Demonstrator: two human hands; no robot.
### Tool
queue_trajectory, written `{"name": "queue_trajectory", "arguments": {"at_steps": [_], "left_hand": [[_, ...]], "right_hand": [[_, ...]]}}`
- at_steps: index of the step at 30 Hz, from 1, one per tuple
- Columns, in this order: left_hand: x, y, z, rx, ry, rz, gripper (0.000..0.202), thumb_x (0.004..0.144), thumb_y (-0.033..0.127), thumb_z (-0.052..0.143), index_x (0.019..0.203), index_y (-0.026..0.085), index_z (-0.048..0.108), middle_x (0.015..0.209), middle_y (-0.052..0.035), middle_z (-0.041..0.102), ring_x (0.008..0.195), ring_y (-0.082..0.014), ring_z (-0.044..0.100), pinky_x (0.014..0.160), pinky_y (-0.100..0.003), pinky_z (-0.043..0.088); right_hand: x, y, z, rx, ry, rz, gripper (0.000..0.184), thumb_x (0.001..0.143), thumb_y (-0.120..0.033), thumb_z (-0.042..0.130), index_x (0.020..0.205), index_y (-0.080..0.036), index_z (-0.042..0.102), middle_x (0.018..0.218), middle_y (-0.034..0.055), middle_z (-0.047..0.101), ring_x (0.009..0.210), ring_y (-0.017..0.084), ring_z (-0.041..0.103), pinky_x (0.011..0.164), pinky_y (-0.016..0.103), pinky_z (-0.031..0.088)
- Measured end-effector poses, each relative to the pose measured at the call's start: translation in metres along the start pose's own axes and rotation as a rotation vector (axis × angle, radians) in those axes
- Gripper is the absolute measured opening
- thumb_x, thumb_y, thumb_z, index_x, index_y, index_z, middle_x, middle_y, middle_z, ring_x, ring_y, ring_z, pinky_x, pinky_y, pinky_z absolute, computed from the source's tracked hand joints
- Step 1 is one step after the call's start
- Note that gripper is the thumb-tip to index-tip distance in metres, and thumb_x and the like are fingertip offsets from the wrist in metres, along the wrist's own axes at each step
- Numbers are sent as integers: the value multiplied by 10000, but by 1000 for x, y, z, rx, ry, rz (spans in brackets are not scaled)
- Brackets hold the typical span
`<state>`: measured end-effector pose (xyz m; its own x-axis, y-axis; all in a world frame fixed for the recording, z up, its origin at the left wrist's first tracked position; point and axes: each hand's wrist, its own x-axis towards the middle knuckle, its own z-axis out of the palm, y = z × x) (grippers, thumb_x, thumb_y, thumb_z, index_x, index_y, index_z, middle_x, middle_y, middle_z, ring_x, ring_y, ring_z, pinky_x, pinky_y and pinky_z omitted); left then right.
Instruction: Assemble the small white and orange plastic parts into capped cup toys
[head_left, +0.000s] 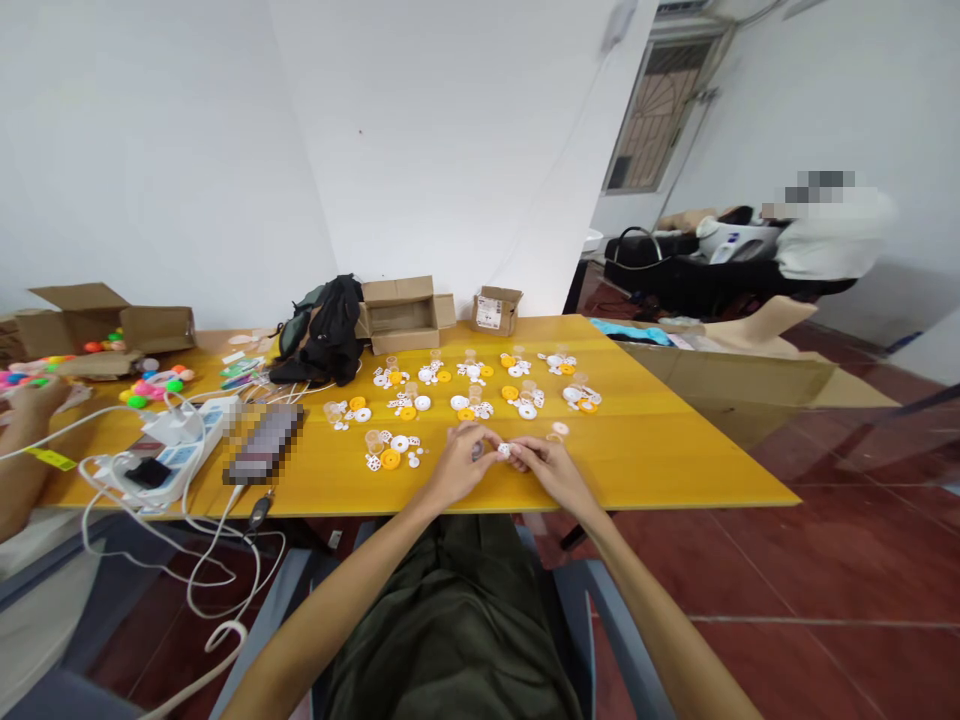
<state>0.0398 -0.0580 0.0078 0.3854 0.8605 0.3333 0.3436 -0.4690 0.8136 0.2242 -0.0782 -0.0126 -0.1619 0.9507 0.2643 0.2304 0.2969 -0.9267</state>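
Observation:
Both hands meet over the table near its front edge. My left hand (461, 462) pinches a small white plastic piece with dark holes (504, 451) from the left. From the right, the fingertips of my right hand (551, 468) close on the same piece. Something small, round and greyish (477, 451) shows within my left hand; its kind I cannot make out. Just beyond the right hand lie a pale disc (560, 428) and a clear ring-like part (554, 438). A group with a yellow wheel (390, 459), white discs and a clear cup (374, 441) sits left of my left hand.
Several similar groups of wheels (466, 413) spread across the yellow table (660, 450). Behind them stand cardboard boxes (401, 315) and a black bag (322, 335). At left are a power strip (176, 460), cables, a phone (264, 443) and another person's hand (34, 400).

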Motion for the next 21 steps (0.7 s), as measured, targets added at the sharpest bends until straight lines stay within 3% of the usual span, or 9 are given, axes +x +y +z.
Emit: {"name": "queue_trajectory", "arguments": {"at_steps": [4,10,21], "left_hand": [[1,0,1,-5,-13,11,34,841,277,737,853,247,747,899,-19,736,990,-240,621,1011,-392,437],[3,-2,2,-4,9,30,57,865,244,702,880,254,756,897,-22,737,986,-241,628,999,-394,433],[4,-3,3,-44,18,35,56,854,283,735,832,247,771,892,-23,745,961,-237,637,990,-392,449]], "right_hand": [[0,2,2,-24,18,-23,465,890,-639,544,720,-223,663,647,13,649,606,178,596,596,301,526],[0,2,2,-43,6,-40,441,871,-656,555,851,-233,677,680,8,649,602,180,592,580,298,517],[-3,5,10,-320,104,-143,403,991,-537,362,717,-272,493,690,39,642,669,241,613,669,352,512]]}}
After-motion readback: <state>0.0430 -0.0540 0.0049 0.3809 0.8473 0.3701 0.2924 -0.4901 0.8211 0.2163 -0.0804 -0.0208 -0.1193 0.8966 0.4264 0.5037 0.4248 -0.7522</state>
